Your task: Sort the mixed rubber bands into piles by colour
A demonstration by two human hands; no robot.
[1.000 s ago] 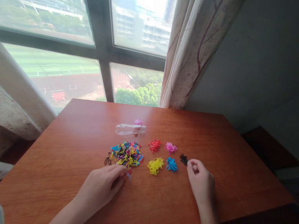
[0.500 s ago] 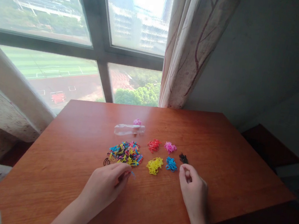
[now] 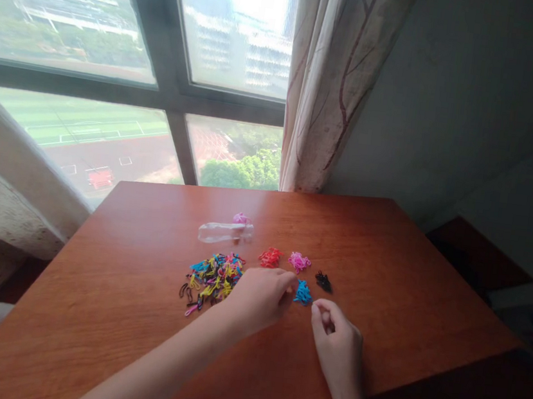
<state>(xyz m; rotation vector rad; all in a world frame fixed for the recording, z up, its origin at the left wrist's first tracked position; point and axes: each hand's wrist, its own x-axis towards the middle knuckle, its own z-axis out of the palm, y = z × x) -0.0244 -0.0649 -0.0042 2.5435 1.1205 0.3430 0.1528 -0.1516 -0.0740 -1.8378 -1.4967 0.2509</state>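
Coloured bands (image 3: 224,265) lie in piles across the brown wooden table (image 3: 407,275). Largest is the mixed heap (image 3: 212,277), with blue, yellow, black and pink bands tangled together and a pink band (image 3: 191,310) lying at its near edge. To its right sit the red pile (image 3: 270,257), the pink pile (image 3: 299,262), the black pile (image 3: 323,281) and the blue pile (image 3: 303,292), each apart from the next. The person's left hand (image 3: 262,296) is turned palm-down between the heap and the blue pile, thumb and fingers bent, tips just beside the blue bands; from where I stand I can't tell whether they are clamped on anything. The right hand (image 3: 339,341) lies just to the near right of the blue pile, fingers curled in, thumb and forefinger meeting at the tips. Behind the heap lies a clear plastic container (image 3: 216,232), a pink object (image 3: 241,218) beside its right end. Beyond the table's far edge are a window (image 3: 172,94) and a patterned curtain (image 3: 327,103).
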